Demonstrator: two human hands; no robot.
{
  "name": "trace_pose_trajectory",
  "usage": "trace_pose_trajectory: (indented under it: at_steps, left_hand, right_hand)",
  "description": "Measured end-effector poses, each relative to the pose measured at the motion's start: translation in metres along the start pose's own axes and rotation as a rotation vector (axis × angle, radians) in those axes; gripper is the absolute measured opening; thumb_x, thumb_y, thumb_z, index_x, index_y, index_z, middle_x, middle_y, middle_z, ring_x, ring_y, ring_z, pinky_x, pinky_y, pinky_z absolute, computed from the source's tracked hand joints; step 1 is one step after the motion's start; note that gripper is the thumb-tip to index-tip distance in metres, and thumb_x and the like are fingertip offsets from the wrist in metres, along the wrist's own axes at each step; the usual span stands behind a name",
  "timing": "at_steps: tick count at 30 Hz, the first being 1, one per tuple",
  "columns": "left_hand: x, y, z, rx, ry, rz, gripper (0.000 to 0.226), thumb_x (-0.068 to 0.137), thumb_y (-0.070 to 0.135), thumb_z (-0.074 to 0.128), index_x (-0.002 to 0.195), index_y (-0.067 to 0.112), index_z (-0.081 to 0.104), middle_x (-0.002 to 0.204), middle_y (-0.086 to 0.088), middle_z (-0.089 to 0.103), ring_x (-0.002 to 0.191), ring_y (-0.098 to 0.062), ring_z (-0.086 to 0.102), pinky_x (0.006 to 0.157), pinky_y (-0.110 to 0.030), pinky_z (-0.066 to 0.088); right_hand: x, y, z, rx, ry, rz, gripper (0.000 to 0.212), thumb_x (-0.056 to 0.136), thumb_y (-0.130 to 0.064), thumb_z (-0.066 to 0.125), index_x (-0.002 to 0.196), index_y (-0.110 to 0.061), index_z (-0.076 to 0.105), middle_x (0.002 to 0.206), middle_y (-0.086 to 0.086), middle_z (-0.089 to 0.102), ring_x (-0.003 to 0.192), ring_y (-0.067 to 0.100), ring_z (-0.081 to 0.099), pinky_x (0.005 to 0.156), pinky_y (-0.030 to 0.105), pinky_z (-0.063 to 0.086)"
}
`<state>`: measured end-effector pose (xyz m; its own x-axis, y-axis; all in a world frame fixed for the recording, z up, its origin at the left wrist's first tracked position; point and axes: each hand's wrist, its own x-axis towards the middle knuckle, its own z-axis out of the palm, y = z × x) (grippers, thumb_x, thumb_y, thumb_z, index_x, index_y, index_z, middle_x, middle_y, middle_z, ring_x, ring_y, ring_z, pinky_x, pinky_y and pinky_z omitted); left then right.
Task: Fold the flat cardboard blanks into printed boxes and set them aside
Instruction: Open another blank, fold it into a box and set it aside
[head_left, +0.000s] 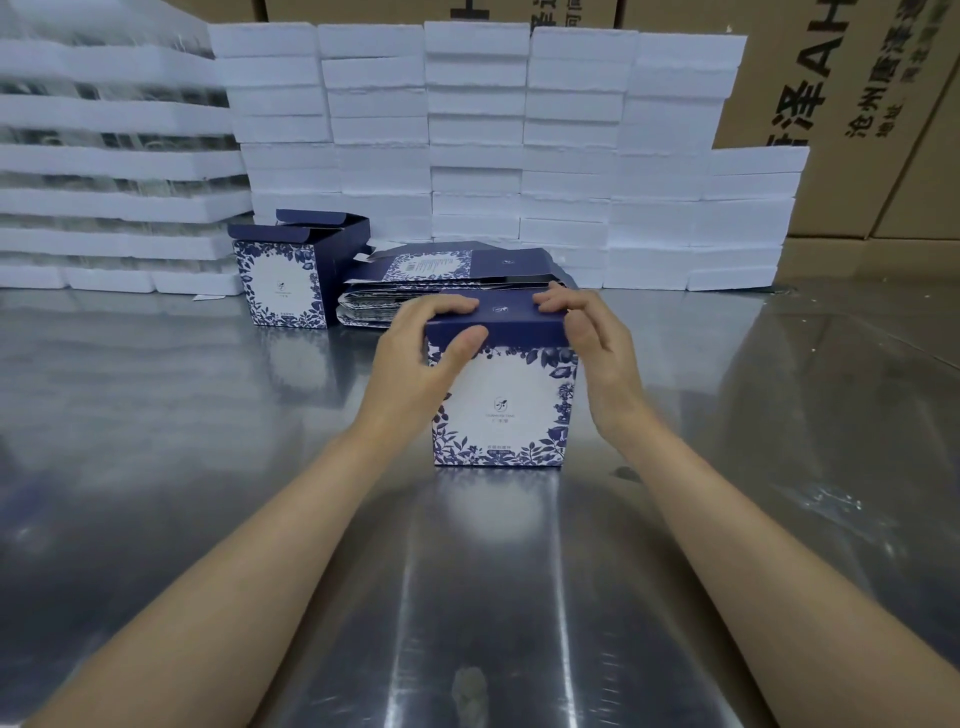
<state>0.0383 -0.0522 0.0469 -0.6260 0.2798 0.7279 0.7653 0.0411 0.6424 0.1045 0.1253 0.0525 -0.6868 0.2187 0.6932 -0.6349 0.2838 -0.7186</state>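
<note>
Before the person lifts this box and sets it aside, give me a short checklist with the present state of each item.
1. Lid of the box in hand down on top: ok, dark flap lies flat.
2. Tuck flap fully seated: cannot tell, fingers cover the edge.
3. Left hand grip: ok, fingers over the lid, thumb on the front.
4. Right hand grip: ok, fingertips on the lid's right end.
5. Box upright on the metal table: ok.
6. Room beside the finished box: ok, bare table to its left and front.
</note>
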Motion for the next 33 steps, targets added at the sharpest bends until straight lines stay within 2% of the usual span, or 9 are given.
trace_pose_trajectory:
  at_steps: [3,8,13,15,19,22,26,30,33]
  left_hand:
    - [0.001,0.008,0.003,-0.108,0.024,-0.083,0.02,0.084,0.045,0.064,0.099,0.032,0.063,0.107,0.0,0.066,0.08,-0.004,0.064,0.066,-0.015,0.047]
    - [0.005,0.013,0.003,-0.176,0.083,-0.152,0.015,0.09,0.041,0.062,0.096,0.028,0.064,0.071,0.024,0.064,0.058,0.005,0.055,0.054,-0.008,0.038]
    - [0.004,0.013,0.003,-0.199,0.029,-0.199,0.044,0.092,0.047,0.056,0.132,0.032,0.048,0.128,0.018,0.057,0.115,0.005,0.055,0.091,-0.011,0.042]
    - [0.003,0.009,0.004,-0.187,-0.041,-0.207,0.048,0.098,0.041,0.051,0.142,0.029,0.037,0.138,0.011,0.052,0.125,-0.001,0.049,0.093,-0.011,0.04]
    - [0.009,0.006,0.006,-0.215,-0.041,-0.297,0.046,0.101,0.015,0.044,0.146,0.022,0.038,0.138,0.009,0.052,0.12,-0.01,0.05,0.078,-0.007,0.043]
    - [0.014,0.011,0.008,-0.299,-0.005,-0.396,0.055,0.094,0.002,0.039,0.145,0.023,0.04,0.127,0.017,0.052,0.103,0.012,0.055,0.077,0.0,0.04]
    - [0.012,0.015,0.008,-0.302,0.005,-0.42,0.063,0.088,-0.001,0.035,0.146,0.022,0.04,0.122,0.025,0.052,0.068,0.028,0.049,0.059,0.005,0.038]
    - [0.008,0.02,0.008,-0.255,-0.018,-0.373,0.057,0.094,0.002,0.035,0.148,0.018,0.036,0.15,0.012,0.039,0.121,0.013,0.039,0.083,0.011,0.029]
    - [0.004,0.023,0.012,-0.25,-0.072,-0.368,0.048,0.106,0.026,0.034,0.152,0.024,0.024,0.149,0.02,0.03,0.124,0.015,0.029,0.082,0.014,0.022]
  right_hand:
    - [-0.003,-0.002,0.005,-0.023,0.029,0.003,0.019,0.086,-0.032,0.061,0.101,-0.021,0.06,0.115,-0.002,0.06,0.106,0.005,0.059,0.07,0.014,0.047]
    - [0.002,-0.011,0.011,-0.096,0.101,0.015,0.012,0.088,-0.039,0.057,0.097,-0.033,0.061,0.096,-0.01,0.065,0.081,0.008,0.06,0.065,0.019,0.046]
    - [0.009,-0.02,0.013,-0.055,0.145,0.063,0.012,0.093,-0.032,0.06,0.082,-0.029,0.062,0.077,-0.018,0.062,0.071,0.001,0.056,0.067,0.014,0.041]
    - [0.013,-0.024,0.01,-0.04,0.195,0.079,0.022,0.093,-0.029,0.063,0.071,-0.029,0.057,0.061,-0.022,0.055,0.06,-0.004,0.048,0.061,0.008,0.036]
    - [0.02,-0.028,0.001,0.073,0.273,0.209,0.017,0.082,-0.032,0.074,0.087,-0.021,0.062,0.085,-0.011,0.065,0.082,0.005,0.061,0.085,0.028,0.053]
    - [0.019,-0.029,0.003,0.118,0.3,0.279,0.028,0.081,-0.034,0.074,0.081,-0.015,0.054,0.087,-0.003,0.058,0.088,0.012,0.058,0.1,0.043,0.048]
    - [0.019,-0.032,0.007,0.114,0.225,0.323,0.037,0.09,-0.043,0.063,0.073,-0.01,0.066,0.099,0.001,0.064,0.097,0.013,0.059,0.103,0.04,0.043]
    - [0.019,-0.037,0.012,0.193,0.143,0.243,0.02,0.094,-0.04,0.057,0.096,-0.026,0.071,0.119,-0.005,0.068,0.112,0.006,0.061,0.102,0.027,0.045]
    - [0.017,-0.035,0.011,0.183,0.194,0.193,0.016,0.089,-0.039,0.06,0.099,-0.027,0.064,0.108,-0.008,0.067,0.107,0.009,0.061,0.101,0.032,0.046]
